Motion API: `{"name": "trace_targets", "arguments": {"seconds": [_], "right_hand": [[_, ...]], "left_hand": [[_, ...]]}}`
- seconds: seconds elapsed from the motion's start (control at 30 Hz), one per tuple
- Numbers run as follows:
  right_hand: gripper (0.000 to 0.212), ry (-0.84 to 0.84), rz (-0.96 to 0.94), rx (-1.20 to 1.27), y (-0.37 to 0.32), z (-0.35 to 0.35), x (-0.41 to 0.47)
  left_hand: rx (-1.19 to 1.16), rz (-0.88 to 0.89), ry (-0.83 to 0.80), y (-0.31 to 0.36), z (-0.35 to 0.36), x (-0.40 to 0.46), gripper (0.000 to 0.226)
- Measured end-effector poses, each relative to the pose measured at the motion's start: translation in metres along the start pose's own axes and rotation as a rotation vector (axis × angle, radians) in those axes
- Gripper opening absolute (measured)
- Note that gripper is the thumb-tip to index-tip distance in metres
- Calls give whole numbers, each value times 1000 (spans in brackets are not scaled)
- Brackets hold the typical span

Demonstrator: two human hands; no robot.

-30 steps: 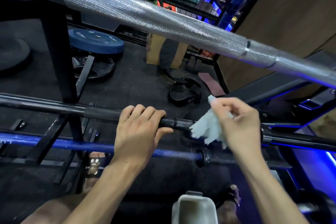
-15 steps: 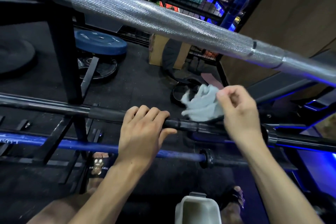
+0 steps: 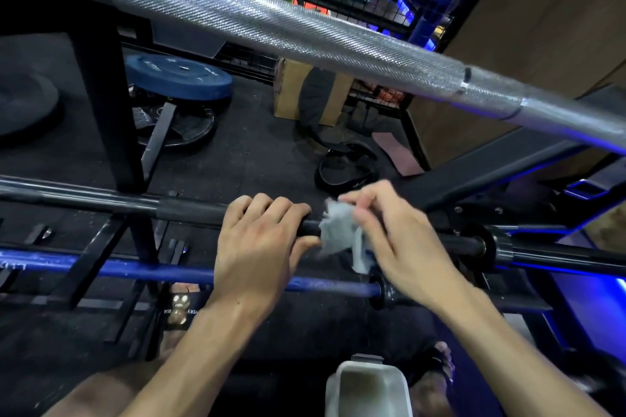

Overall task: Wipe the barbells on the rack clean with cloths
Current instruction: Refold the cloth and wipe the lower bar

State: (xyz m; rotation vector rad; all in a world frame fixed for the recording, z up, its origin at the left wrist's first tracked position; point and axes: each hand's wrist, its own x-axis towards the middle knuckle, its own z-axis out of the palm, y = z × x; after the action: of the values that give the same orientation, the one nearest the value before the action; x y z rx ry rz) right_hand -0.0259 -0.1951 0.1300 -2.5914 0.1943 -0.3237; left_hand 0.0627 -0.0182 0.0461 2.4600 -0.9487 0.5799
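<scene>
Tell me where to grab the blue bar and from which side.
Grip the blue bar on its bare shaft left of the left hand, coming from above with fingers wrapped over. It lies level and that stretch looks open; rightward, the collar and right hand crowd it.

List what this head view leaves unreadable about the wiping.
- Cloth contact with black barbell: motion blur and right hand hide it.
- Left hand fingertips: curled behind the bar.
- Silver barbell ends: cut off by both frame edges.
- Blue barbell cleanliness: too dim.
</scene>
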Motion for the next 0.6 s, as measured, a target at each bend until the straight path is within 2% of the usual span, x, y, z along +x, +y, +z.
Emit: {"name": "trace_targets", "arguments": {"seconds": [0.17,0.2,0.33,0.47,0.53,0.6], "right_hand": [[13,-137,19,-37,3,1,-13],[13,-118,42,-15,4,2,-10],[11,284,75,89,9,-13,17],[10,450,20,100,9,-35,47],[9,443,-52,66,7,-35,48],[11,290,-116,1,8,-25,36]], "left_hand": [[10,-3,-1,0,0,1,42],[6,-2,0,0,-1,1,41],[-5,0,12,0,-1,0,38],[-16,3,5,0,-1,1,45],[-19,3,3,0,-1,1,46],[-15,-1,4,-1,-1,1,46]]}}
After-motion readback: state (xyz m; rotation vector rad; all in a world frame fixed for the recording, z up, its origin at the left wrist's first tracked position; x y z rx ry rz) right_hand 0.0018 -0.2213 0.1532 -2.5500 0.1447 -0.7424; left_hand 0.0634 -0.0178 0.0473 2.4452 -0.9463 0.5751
